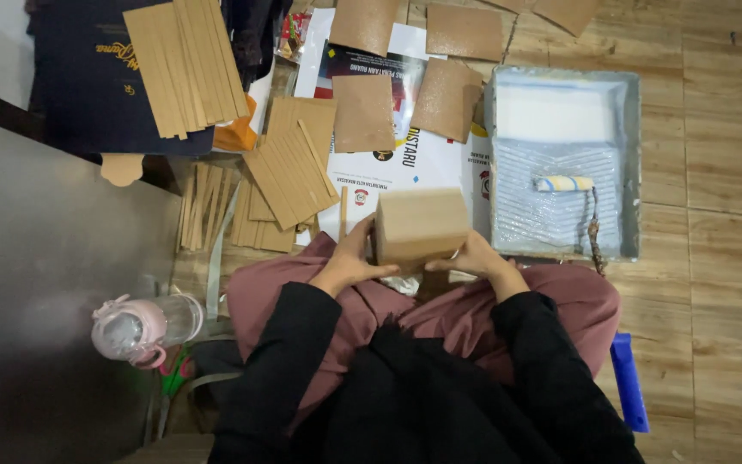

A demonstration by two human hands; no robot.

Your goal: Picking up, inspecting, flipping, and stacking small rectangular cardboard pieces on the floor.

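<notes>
Wooden floor (732,129); hands grip cardboard box (420,225)

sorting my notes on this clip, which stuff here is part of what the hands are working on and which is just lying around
In use:
- cardboard box, held between left hand and right hand
- cut brown panels
- cardboard strips
- paint tray with roller

Lying about:
- pink bottle
- blue object
- dark folder
</notes>
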